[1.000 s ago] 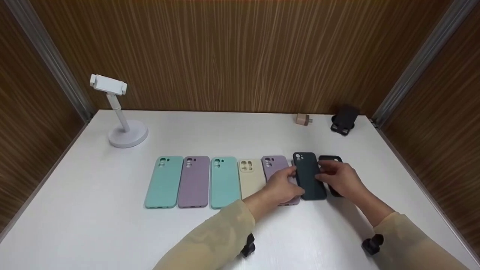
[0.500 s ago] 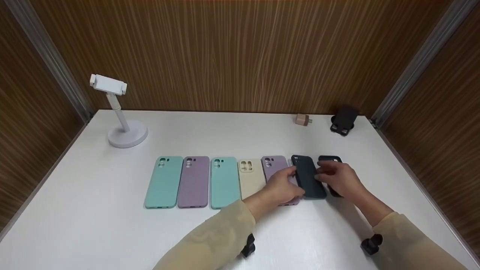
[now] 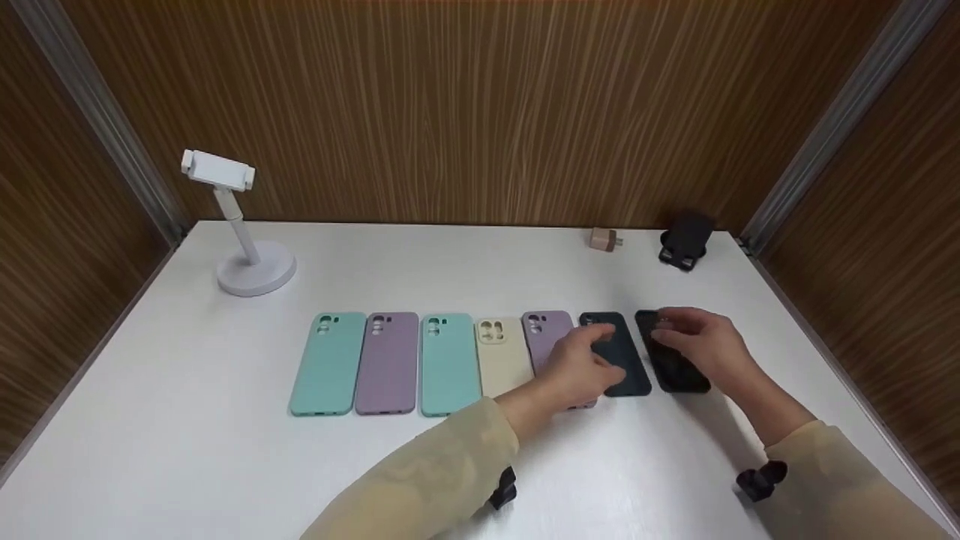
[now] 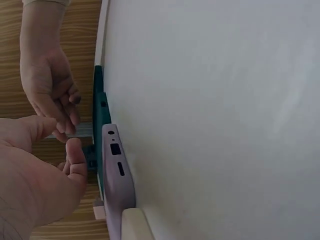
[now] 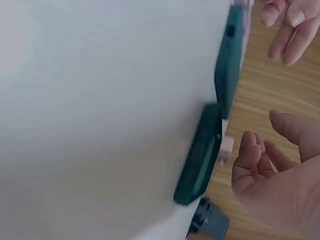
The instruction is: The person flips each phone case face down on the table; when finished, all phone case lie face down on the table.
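In the head view two dark green phone cases lie side by side at the right end of a row. My left hand (image 3: 574,367) hovers over the left dark case (image 3: 631,371) and partly covers the purple phone case (image 3: 546,326) beside it, thumb and fingers apart with nothing between them. Over the rightmost dark case (image 3: 679,375) is my right hand (image 3: 709,345); in the head view its fingertips overlap the upper part. The right wrist view shows the right hand (image 5: 280,180) apart from that case (image 5: 200,155), fingers loosely bent and holding nothing.
Leftward run a cream case (image 3: 504,360), a mint case (image 3: 450,367), another purple case (image 3: 388,367) and another mint case (image 3: 328,367). A white phone stand (image 3: 255,270) stands at back left. At back right are a pink charger plug (image 3: 603,239) and a black folding stand (image 3: 686,238).
The left dark case, tilted earlier, now lies flat, and my left hand has let go of it. My right hand has moved right. The rightmost case's near end now reaches further right.
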The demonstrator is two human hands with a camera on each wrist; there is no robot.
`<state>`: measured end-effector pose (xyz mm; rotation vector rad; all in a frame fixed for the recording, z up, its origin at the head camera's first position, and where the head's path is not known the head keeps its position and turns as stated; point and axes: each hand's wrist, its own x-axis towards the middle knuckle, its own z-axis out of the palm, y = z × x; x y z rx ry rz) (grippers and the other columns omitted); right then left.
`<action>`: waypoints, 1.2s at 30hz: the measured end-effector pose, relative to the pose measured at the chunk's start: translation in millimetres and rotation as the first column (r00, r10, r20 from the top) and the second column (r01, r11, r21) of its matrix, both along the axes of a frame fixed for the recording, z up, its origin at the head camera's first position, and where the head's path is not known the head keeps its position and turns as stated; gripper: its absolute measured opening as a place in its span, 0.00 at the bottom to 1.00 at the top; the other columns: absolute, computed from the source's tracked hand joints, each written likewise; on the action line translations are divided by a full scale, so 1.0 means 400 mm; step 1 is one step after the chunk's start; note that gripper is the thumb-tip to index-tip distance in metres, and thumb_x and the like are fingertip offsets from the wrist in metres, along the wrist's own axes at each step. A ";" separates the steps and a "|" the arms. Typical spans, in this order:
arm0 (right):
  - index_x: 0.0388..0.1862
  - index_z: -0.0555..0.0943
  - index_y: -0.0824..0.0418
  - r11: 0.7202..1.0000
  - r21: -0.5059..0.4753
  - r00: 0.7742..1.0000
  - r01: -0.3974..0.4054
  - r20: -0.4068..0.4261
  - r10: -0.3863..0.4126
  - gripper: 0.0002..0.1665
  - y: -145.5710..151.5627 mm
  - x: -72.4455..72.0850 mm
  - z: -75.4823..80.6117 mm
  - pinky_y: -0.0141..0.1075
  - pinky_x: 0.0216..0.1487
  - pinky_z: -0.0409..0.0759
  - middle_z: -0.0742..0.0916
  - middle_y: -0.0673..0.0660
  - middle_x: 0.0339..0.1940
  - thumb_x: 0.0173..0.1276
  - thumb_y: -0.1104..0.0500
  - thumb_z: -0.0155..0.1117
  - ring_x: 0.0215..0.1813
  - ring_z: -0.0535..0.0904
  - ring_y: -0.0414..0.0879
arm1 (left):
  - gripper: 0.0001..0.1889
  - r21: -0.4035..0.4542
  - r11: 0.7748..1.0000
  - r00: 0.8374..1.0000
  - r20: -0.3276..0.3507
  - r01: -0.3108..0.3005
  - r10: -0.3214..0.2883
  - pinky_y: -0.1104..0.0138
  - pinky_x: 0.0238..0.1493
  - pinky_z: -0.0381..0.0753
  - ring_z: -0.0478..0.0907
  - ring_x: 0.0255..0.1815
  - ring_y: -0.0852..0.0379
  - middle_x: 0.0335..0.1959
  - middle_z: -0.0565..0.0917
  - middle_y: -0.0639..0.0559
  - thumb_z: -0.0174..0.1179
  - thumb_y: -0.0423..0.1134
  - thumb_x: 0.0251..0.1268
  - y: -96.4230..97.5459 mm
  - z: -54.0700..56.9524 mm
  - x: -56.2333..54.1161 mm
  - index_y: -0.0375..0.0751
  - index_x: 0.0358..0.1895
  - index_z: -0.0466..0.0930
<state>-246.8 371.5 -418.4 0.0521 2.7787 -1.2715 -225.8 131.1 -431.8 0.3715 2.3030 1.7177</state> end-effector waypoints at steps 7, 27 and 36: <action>0.81 0.69 0.63 0.997 -0.041 0.998 0.064 0.014 -0.063 0.40 0.078 -0.003 -0.001 0.28 0.55 0.78 0.81 0.68 0.70 0.79 0.45 0.66 0.67 0.79 0.54 | 0.32 -0.209 0.975 0.959 -0.250 0.082 -0.134 0.75 0.61 0.75 0.79 0.64 0.62 0.70 0.79 0.54 0.72 0.36 0.67 0.037 0.015 -0.023 0.45 0.75 0.75; 0.81 0.65 0.70 0.999 -0.012 0.986 0.031 0.163 -0.028 0.43 0.152 -0.018 -0.047 0.39 0.57 0.80 0.74 0.73 0.76 0.80 0.45 0.64 0.73 0.74 0.66 | 0.37 -0.263 0.958 0.969 -0.182 0.114 -0.165 0.75 0.67 0.70 0.75 0.69 0.63 0.69 0.81 0.55 0.78 0.42 0.62 0.176 -0.026 -0.036 0.43 0.75 0.76; 0.81 0.67 0.69 0.999 -0.001 0.985 0.033 0.170 -0.033 0.44 0.155 -0.018 -0.049 0.37 0.54 0.78 0.76 0.72 0.75 0.78 0.44 0.67 0.70 0.75 0.61 | 0.41 -0.331 0.934 0.973 -0.136 0.133 -0.187 0.76 0.67 0.68 0.75 0.70 0.62 0.71 0.80 0.52 0.79 0.42 0.58 0.178 -0.023 -0.040 0.39 0.76 0.73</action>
